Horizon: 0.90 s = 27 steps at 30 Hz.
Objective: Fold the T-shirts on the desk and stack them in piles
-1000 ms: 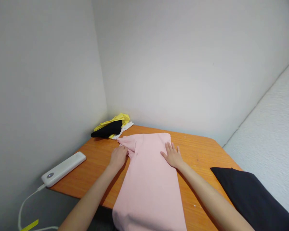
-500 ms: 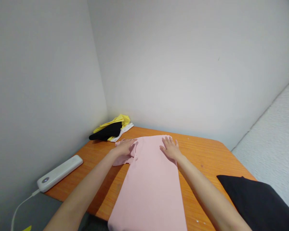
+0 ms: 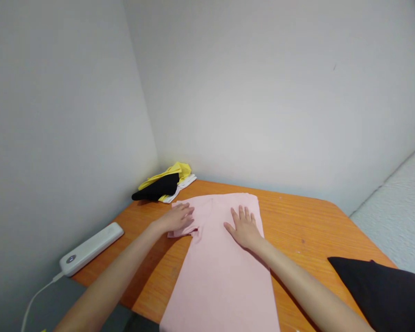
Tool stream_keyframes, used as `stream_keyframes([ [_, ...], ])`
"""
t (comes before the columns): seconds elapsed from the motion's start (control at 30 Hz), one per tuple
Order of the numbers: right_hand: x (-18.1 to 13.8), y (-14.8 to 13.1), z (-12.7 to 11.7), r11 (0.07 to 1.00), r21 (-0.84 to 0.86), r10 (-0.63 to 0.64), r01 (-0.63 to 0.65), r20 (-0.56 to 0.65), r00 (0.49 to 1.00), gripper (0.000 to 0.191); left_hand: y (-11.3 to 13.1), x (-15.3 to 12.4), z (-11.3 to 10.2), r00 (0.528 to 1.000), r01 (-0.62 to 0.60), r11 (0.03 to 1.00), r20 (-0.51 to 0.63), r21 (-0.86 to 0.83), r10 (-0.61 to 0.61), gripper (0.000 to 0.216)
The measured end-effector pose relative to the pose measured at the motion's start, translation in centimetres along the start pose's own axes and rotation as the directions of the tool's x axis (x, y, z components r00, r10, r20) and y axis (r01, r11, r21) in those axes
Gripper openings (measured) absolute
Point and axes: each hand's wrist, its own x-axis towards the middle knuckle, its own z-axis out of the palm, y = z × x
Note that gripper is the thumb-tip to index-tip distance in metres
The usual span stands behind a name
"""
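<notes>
A pink shirt (image 3: pixel 224 276) lies lengthwise across the wooden table, its near end running out of the bottom of the view. One sleeve sticks out to the left, with a small bunch of creases at the underarm. Resting on that sleeve, my left hand (image 3: pixel 178 217) is open with its fingers stretched to the right. My right hand (image 3: pixel 244 228) lies flat on the upper body of the shirt, fingers spread and pointing away from me. The right edge of the shirt looks straight.
Folded yellow, black and white cloths (image 3: pixel 164 183) are piled in the far left corner. A white power bank (image 3: pixel 91 249) with a cable lies at the table's left edge. Black cloth (image 3: pixel 383 290) covers the near right of the table (image 3: pixel 304 221). Walls stand behind and left.
The left sleeve now lies flatter and spread out. My right hand has slid a little toward me over the shirt, and the view has shifted slightly left.
</notes>
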Motion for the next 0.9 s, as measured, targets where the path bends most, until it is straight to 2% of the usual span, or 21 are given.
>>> stream_keyframes([
  [0.1,-0.8,1.2,0.8,1.000,0.019,0.012,-0.012,0.043,0.999,0.086,1.4,1.9,2.9,0.994,0.079,0.993,0.066,0.092,-0.086,0.073],
  [0.17,-0.2,3.2,0.8,1.000,0.011,0.026,-0.027,0.048,0.998,0.086,2.0,3.6,3.8,0.992,0.089,0.987,0.072,0.132,-0.099,0.073],
  [0.3,2.8,7.2,0.3,0.997,-0.016,0.071,-0.070,0.070,0.995,0.081,2.8,8.4,3.8,0.997,0.060,0.991,0.038,0.118,-0.065,0.071],
  [0.4,5.3,9.3,0.2,0.995,-0.038,0.090,-0.087,0.073,0.993,0.076,3.1,11.7,3.6,0.999,0.054,0.992,-0.002,0.114,-0.054,0.068],
  [0.53,8.0,10.7,0.3,0.997,-0.045,0.067,-0.064,0.069,0.995,0.071,3.2,13.9,3.6,0.996,0.072,0.989,-0.063,0.126,-0.065,0.063],
  [0.63,9.2,10.4,-0.5,0.998,-0.051,0.023,-0.020,0.057,0.998,0.067,3.4,14.3,3.2,0.989,0.110,0.983,-0.111,0.148,-0.094,0.060],
  [0.73,8.7,8.6,-2.5,0.994,-0.111,-0.024,0.017,-0.061,0.998,0.065,4.3,13.3,2.4,0.978,0.128,0.976,-0.185,0.176,-0.095,0.058],
  [0.83,5.6,6.1,-5.8,0.994,-0.103,-0.045,0.028,-0.162,0.986,0.062,5.9,10.3,1.3,0.965,0.099,0.978,-0.257,0.186,-0.049,0.058],
  [0.9,1.7,4.8,-8.2,0.999,-0.027,-0.026,0.022,-0.175,0.984,0.058,7.4,6.6,0.5,0.947,0.070,0.985,-0.322,0.156,-0.016,0.058],
])
